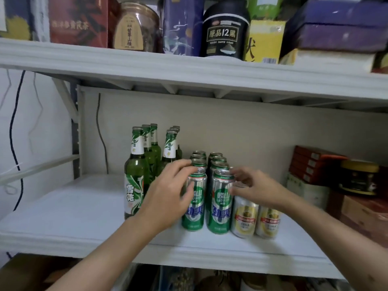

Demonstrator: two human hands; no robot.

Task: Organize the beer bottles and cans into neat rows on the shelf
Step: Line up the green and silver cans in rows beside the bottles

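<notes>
On the white shelf (84,208), several green beer bottles (136,177) stand in two rows at the left. To their right, tall green cans run back in two rows. My left hand (168,192) wraps the front can of the left row (194,213). My right hand (252,187) grips the top of the front can of the right row (220,206). Two short yellow-and-silver cans (244,219) stand side by side at the right, partly under my right hand.
Red boxes and a dark jar (357,177) crowd the shelf's right end over cardboard boxes. The shelf above (189,68) carries boxes, tins and jars. A black cable (16,143) hangs along the left wall. Bare shelf surface lies left of the bottles.
</notes>
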